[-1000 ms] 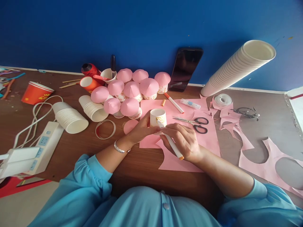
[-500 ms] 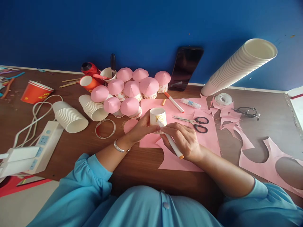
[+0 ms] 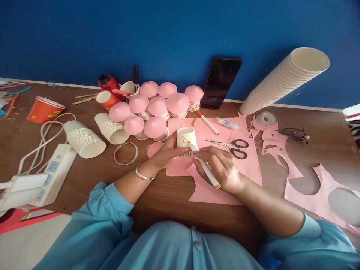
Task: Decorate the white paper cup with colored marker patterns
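Turned slightly leftward since the previous frame, the white paper cup (image 3: pixel 183 143) shows more of its yellow drawn window; the right hand (image 3: pixel 221 169) and its marker have shifted a little rightward. Near the middle of the front edge of the tabletop (image 3: pixel 165 195), both hands are occupied. The right hand grips the white marker (image 3: pixel 207 173), its orange end toward the front edge and its other end at the cup's side; whether the tip makes contact cannot be told. The left hand (image 3: pixel 165 154) clasps the cup, which is tilted above pink paper (image 3: pixel 210 197). Toward the left edge lies a power strip (image 3: pixel 58 163); toward the right edge, cut pink scraps (image 3: pixel 298 187). Beyond the right hand, scissors (image 3: pixel 225 144) rest on the pink paper, blades toward the cup. Farther back lie a red-ended marker (image 3: pixel 208 123) and a small clear tube (image 3: pixel 227 123). Left of these, cups with pink conical tops (image 3: pixel 158 126) form a cluster. At the back edge, a phone (image 3: pixel 222 82) and a tall cup stack (image 3: pixel 284 80) lean against the blue wall (image 3: pixel 174 41).
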`<state>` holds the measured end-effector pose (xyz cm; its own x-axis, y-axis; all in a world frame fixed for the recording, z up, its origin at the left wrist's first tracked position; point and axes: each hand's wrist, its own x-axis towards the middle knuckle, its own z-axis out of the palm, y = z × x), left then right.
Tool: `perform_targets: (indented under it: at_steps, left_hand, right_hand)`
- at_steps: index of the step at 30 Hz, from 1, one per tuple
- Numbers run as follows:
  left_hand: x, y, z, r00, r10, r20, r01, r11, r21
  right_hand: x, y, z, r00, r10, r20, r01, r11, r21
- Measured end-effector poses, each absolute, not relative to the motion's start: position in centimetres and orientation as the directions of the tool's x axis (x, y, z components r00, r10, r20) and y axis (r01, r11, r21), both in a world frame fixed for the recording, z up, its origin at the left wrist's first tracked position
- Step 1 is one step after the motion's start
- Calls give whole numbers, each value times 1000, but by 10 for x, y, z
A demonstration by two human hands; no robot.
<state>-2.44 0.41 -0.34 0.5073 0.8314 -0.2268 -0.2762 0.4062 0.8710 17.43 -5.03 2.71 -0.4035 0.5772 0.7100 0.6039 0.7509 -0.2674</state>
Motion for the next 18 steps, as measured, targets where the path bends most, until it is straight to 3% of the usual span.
perform_targets:
  at_steps: [18]
  left_hand:
    - [-27, 4, -9, 527, 823, -212, -237, 382, 893]
  right_hand:
    - [172, -54, 28, -392, 555, 733, 599, 759, -255]
